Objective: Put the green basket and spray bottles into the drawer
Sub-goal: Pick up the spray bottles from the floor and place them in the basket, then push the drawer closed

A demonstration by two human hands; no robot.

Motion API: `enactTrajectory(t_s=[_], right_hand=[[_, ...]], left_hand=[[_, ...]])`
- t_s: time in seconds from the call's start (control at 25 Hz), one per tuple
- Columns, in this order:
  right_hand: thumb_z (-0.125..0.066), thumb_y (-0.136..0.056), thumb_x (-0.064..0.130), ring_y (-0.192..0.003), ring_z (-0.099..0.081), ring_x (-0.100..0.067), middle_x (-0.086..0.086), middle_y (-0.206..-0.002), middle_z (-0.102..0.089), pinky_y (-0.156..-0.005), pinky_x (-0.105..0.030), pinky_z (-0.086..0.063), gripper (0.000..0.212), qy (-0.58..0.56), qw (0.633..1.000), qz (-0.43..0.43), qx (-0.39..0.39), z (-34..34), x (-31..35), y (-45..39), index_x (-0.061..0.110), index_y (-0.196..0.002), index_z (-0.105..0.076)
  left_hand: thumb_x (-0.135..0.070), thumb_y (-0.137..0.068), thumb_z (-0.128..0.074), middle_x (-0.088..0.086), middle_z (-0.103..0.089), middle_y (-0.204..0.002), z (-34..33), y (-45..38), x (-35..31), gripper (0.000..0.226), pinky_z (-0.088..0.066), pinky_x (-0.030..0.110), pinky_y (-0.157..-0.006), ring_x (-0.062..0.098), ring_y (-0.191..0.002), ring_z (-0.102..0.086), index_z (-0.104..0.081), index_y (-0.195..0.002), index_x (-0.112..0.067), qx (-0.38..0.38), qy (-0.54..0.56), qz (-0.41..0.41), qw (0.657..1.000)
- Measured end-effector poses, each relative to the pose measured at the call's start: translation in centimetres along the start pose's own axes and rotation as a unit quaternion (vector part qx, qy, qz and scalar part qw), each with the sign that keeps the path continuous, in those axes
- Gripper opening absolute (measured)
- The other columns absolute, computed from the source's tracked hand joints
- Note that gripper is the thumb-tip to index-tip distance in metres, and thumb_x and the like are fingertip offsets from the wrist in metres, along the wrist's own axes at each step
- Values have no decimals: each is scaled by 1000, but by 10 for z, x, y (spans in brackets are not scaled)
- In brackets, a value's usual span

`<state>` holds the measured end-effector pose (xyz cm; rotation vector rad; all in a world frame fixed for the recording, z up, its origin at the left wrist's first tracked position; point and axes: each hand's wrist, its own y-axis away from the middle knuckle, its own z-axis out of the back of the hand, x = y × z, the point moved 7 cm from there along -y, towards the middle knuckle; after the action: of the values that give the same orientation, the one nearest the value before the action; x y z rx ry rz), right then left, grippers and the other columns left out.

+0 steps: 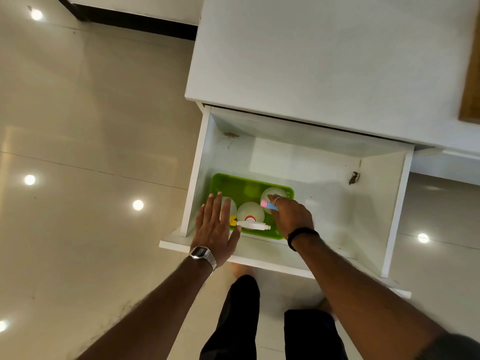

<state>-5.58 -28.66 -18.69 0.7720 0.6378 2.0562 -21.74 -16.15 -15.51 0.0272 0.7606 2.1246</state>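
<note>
The green basket [235, 185] sits inside the open white drawer [397, 203], in its front left corner. Three white spray bottles stand in the basket: one with a white and red nozzle [250, 216] in the middle, one with a yellow part [232, 207] partly hidden under my left hand, one with a pink and blue nozzle [271, 196] at the right. My left hand [214, 229] hovers flat, fingers spread, over the basket's left side. My right hand [292, 216] has its fingers on the pink and blue nozzle; whether it grips it is unclear.
The white cabinet top [324, 61] lies beyond the drawer. Dark specks of debris [353, 178] lie at the drawer's right wall and back left corner. Glossy floor tiles [91, 152] spread to the left. My legs and bare feet stand just under the drawer front.
</note>
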Motion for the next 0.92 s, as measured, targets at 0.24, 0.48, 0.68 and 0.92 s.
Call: enactTrajectory(t_s=[0.24, 0.48, 0.68, 0.92], right_hand=[[-65, -91, 27, -146, -33, -24, -5, -157, -39, -115, -41, -30, 67, 9, 997, 0, -77, 25, -13, 54, 18, -152, -39], [-65, -88, 30, -154, -8, -25, -7, -168, -9, -117, -52, -21, 83, -138, 960, -207, -129, 16, -69, 171, 22, -159, -21], [-68, -87, 22, -152, -17, -36, -16, -168, -3, -113, -59, -26, 98, -382, 803, -439, -129, -27, -109, 234, 18, -160, -2], [-54, -89, 41, -132, -44, -42, -22, -144, -51, -115, -52, -28, 98, -446, 756, -476, -50, -30, -92, 207, 23, -158, 13]], left_hand=[[-46, -95, -44, 12, -11, -167, 28, 4, -14, 73, -17, 51, -124, 31, -155, -6, -24, -157, -13, -35, -1, -51, 998], [-52, -91, -45, 12, 7, -168, 39, 66, 26, 88, -3, 47, -123, 31, -155, 8, -5, -159, -13, -53, 130, 166, 976], [-32, -96, -58, 6, 16, -167, 12, 116, 12, 97, -9, 41, -126, 26, -155, 1, 17, -156, -13, -44, 457, 379, 803], [-42, -95, -57, 12, 17, -166, 8, 100, -21, 103, -18, 47, -121, 32, -155, 4, 25, -153, -23, 30, 440, 324, 837]])
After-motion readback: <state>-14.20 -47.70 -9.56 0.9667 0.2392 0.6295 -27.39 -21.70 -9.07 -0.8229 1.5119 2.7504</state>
